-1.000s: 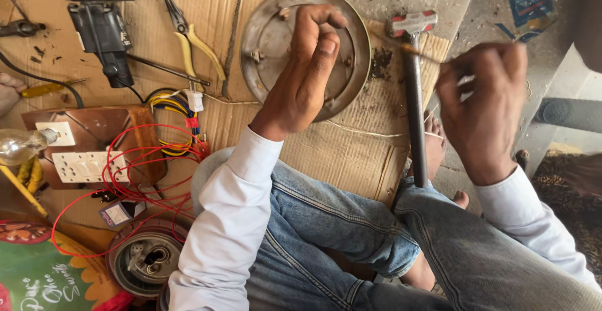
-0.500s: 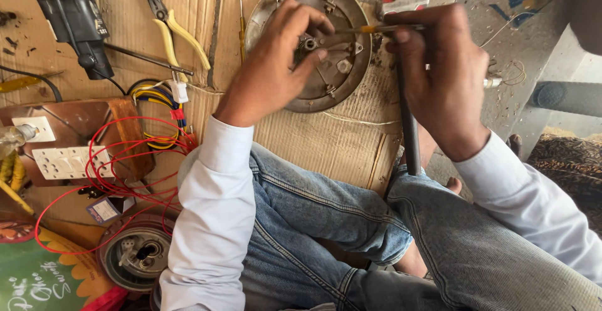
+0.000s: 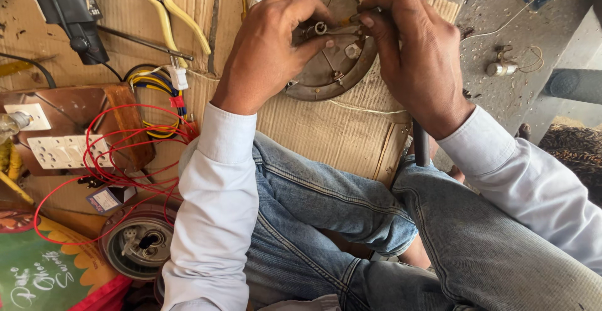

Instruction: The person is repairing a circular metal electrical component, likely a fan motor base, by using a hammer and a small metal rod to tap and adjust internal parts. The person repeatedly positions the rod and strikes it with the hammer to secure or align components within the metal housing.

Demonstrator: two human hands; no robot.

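1. The round metal plate (image 3: 326, 66) lies at the cardboard sheet's (image 3: 326, 135) top edge.
2. The left hand (image 3: 266, 47) grasps its centre fitting.
3. The right hand (image 3: 414, 54) pinches what looks like a screwdriver (image 3: 354, 17).

Both arms in long white cloth sleeves: left sleeve (image 3: 216, 204) runs in from 7 o'clock, right sleeve (image 3: 533, 179) from 4 o'clock. Plain buttonless-looking cuffs, lightly creased, ending at the wrists. Left hand (image 3: 269, 47) and right hand (image 3: 417, 54) bare, no rings, watch or gloves visible. Legs in faded blue denim jeans (image 3: 351, 223), pale stitched seams, wear creases at the knees.
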